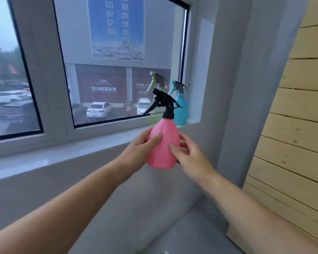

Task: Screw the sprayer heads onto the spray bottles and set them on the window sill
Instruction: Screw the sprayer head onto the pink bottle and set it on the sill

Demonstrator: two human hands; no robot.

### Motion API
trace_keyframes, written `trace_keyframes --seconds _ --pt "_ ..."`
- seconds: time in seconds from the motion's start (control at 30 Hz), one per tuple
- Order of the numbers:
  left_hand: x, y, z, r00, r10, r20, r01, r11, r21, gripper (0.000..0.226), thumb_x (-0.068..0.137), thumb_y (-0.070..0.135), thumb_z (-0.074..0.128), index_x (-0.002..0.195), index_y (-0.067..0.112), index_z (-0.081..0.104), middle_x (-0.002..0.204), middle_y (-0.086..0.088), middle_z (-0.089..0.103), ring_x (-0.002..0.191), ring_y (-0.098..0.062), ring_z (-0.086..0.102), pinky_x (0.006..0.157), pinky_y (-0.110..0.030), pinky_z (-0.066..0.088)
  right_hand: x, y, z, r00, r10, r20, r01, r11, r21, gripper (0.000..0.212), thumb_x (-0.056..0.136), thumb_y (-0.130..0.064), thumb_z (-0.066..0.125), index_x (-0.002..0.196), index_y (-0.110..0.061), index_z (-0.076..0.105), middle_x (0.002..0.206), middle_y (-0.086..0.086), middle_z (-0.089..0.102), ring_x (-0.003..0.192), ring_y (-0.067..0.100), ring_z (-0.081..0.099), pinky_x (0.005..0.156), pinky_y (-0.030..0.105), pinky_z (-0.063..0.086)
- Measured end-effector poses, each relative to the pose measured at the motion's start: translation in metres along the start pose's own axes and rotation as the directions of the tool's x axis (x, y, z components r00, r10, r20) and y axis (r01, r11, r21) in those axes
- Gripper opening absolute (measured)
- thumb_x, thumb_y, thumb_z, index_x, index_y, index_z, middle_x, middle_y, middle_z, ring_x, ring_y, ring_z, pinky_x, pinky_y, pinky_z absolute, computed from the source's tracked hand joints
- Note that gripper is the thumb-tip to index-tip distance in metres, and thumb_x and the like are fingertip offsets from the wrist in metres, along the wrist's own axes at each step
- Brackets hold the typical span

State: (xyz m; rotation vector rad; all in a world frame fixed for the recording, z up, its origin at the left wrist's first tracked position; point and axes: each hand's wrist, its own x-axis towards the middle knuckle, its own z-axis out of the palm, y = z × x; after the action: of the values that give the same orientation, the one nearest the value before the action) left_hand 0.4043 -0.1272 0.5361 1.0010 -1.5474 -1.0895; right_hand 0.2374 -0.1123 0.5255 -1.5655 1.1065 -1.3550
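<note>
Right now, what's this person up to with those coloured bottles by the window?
A person holds a pink spray bottle upright in both hands, the left hand and right hand wrapped around its body. Its black sprayer head is already on. It is in the air in front of the window sill, not yet set down. A blue spray bottle and a green spray bottle, partly hidden behind the pink one, already stand at the sill's right end with their heads on.

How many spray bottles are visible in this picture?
3. The pink bottle is held between left hand and right hand. The blue bottle and green bottle, partly hidden, stand on the window sill.
</note>
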Motion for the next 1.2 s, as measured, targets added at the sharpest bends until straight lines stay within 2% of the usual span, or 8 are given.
trace_keyframes --seconds 0.1,0.2,0.33,0.5,0.63,0.83,0.93,1.2 --pt "0.023 0.014 -0.032 0.995 0.037 -0.098 -0.033 0.999 0.036 0.041 0.105 0.028 0.054 0.145 0.022 0.054 0.129 -0.001 0.070 0.103 -0.010 0.070 0.078 -0.019 0.056 0.042 -0.016 0.028 0.997 -0.070 0.016 0.071 0.996 -0.061 0.045 0.095 -0.023 0.061 0.138 -0.024 0.048 0.117 -0.003 0.062 0.095 0.006 0.065 0.067 0.012 0.054" --pt "0.041 0.018 -0.054 0.986 0.045 -0.158 -0.034 0.997 0.070 0.041 0.104 0.027 0.056 0.144 0.019 0.055 0.121 -0.004 0.070 0.096 -0.009 0.071 0.069 -0.015 0.058 0.074 -0.024 0.045 0.995 -0.091 0.045 0.095 0.989 -0.115 0.047 0.095 -0.026 0.059 0.140 -0.027 0.045 0.126 0.001 0.062 0.108 0.016 0.064 0.081 0.024 0.055" --pt "0.063 0.009 -0.079 0.977 0.029 -0.210 -0.008 0.995 0.097 0.044 0.103 0.028 0.058 0.146 0.018 0.053 0.127 -0.013 0.070 0.108 -0.024 0.072 0.091 -0.035 0.059 0.105 -0.020 0.067 0.994 -0.086 0.064 0.096 0.979 -0.177 0.051 0.094 -0.030 0.058 0.142 -0.028 0.041 0.128 0.005 0.062 0.113 0.023 0.063 0.095 0.041 0.054" --pt "0.081 -0.004 -0.092 0.974 -0.021 -0.227 0.053 0.989 0.136 0.054 0.095 0.036 0.065 0.146 0.022 0.053 0.123 -0.019 0.072 0.111 -0.032 0.072 0.104 -0.052 0.055 0.126 -0.009 0.081 0.997 -0.080 0.017 0.082 0.979 -0.189 0.049 0.096 -0.030 0.055 0.143 -0.028 0.043 0.122 -0.003 0.059 0.108 0.016 0.060 0.097 0.039 0.052" --pt "0.099 -0.021 -0.098 0.961 -0.040 -0.273 0.071 0.992 0.105 0.076 0.074 0.053 0.068 0.145 0.028 0.054 0.120 -0.018 0.073 0.108 -0.033 0.074 0.101 -0.053 0.056 0.137 0.003 0.088 0.997 -0.076 -0.003 0.073 0.975 -0.211 0.050 0.095 -0.034 0.055 0.144 -0.029 0.043 0.122 -0.005 0.058 0.109 0.016 0.060 0.098 0.042 0.053" --pt "0.107 -0.023 -0.095 0.954 -0.008 -0.299 0.068 0.979 0.191 0.068 0.085 0.043 0.071 0.147 0.024 0.051 0.118 -0.021 0.072 0.105 -0.037 0.073 0.096 -0.051 0.059 0.152 0.010 0.089 0.998 -0.055 -0.027 0.047 0.970 -0.239 0.051 0.096 -0.038 0.050 0.146 -0.030 0.041 0.127 -0.005 0.058 0.114 0.020 0.061 0.099 0.043 0.052" --pt "0.110 -0.024 -0.094 0.955 0.013 -0.298 0.057 0.973 0.225 0.062 0.092 0.034 0.073 0.148 0.025 0.050 0.117 -0.021 0.072 0.103 -0.036 0.073 0.093 -0.049 0.060 0.158 0.015 0.091 0.998 -0.037 -0.047 0.023 0.959 -0.283 0.061 0.090 -0.048 0.045 0.149 -0.034 0.035 0.138 0.006 0.050 0.119 0.025 0.058 0.101 0.047 0.050" --pt "0.111 -0.027 -0.088 0.953 0.024 -0.302 0.049 0.971 0.232 0.065 0.089 0.038 0.074 0.148 0.027 0.050 0.119 -0.016 0.072 0.104 -0.032 0.074 0.095 -0.052 0.060 0.163 0.018 0.085 0.999 -0.012 -0.046 -0.003 0.948 -0.318 0.070 0.087 -0.051 0.040 0.153 -0.034 0.027 0.146 0.007 0.046 0.129 0.028 0.051 0.106 0.050 0.046"
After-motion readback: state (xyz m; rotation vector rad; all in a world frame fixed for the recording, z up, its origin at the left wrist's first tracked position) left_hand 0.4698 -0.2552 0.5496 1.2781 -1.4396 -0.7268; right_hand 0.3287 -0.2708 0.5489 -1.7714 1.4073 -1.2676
